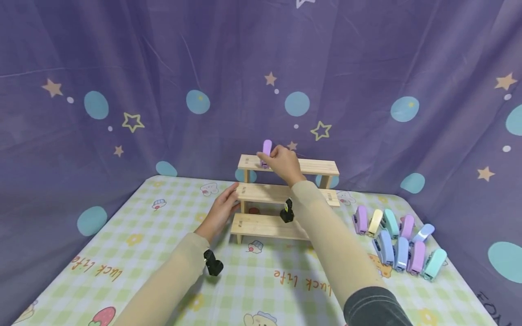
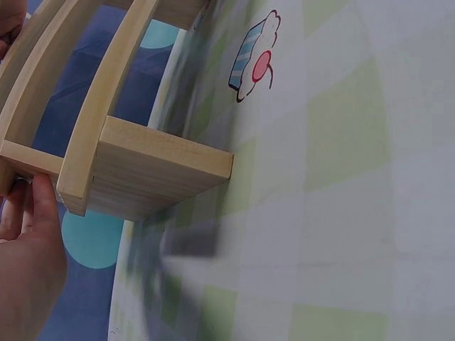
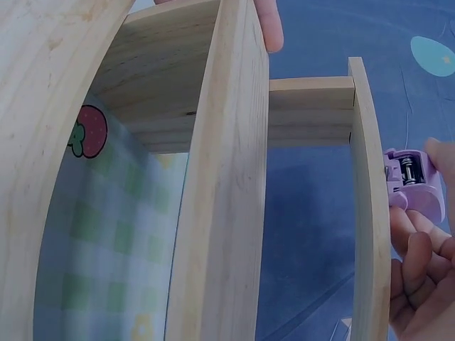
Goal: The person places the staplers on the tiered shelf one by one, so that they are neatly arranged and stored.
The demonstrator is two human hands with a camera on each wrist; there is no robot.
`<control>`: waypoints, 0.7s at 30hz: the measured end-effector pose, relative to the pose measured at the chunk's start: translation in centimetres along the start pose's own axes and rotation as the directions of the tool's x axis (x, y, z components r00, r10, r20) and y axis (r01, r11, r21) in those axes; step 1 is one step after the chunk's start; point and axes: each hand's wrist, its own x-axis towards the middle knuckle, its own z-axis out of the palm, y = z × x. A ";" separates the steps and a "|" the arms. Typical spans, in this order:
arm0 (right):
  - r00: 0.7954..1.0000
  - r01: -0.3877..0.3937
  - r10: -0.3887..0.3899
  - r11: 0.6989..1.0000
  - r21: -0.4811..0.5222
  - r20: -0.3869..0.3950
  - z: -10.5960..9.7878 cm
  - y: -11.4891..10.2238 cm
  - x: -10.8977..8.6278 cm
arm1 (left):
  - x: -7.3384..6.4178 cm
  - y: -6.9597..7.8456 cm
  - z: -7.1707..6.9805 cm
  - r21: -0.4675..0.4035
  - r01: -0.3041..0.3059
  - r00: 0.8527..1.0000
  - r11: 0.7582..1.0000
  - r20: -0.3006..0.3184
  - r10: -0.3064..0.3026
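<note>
Below the right grip [image 1: 285, 164], soft light casts a diffuse shadow [image 1: 310, 301] over the green-and-white checked counter [image 1: 142, 235]; wrist views look dimmer.

From my end: shelf [image 1: 265, 192] is bare wood, matt, planed smooth, grain and small dark marks visible on the right wrist feed. Stapler [image 1: 267, 147] at the top plank: smooth plastic shell, soft sheen; the spring-like part [image 3: 409, 170] inside looks like shiny metal. Staplers [image 1: 401, 253] on the right, same smooth moulded plastic look. Tablecloth [image 1: 228, 280]: printed, smooth, mostly matt; I can't tell cloth from plastic sheet. Far curtain [image 1: 228, 45]: printed cloth, creased, faint sheen. Light sleeves [image 1: 334, 231]: matt fabric. Dark cuff [image 1: 377, 305], near right: matt cloth, stitched seam.
</note>
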 end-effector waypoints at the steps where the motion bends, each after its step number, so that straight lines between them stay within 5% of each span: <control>1: 1.000 -0.003 0.003 1.000 0.001 0.003 0.0 0.0 0.0 | 0.0 0.0 0.0 0.002 -0.002 1.000 1.000 0.002 0.002; 21: 1.000 0.017 -0.017 0.999 0.027 -0.011 -0.5 0.0 -0.4 | -0.2 0.0 0.1 -0.010 -0.013 1.000 1.000 -0.005 0.013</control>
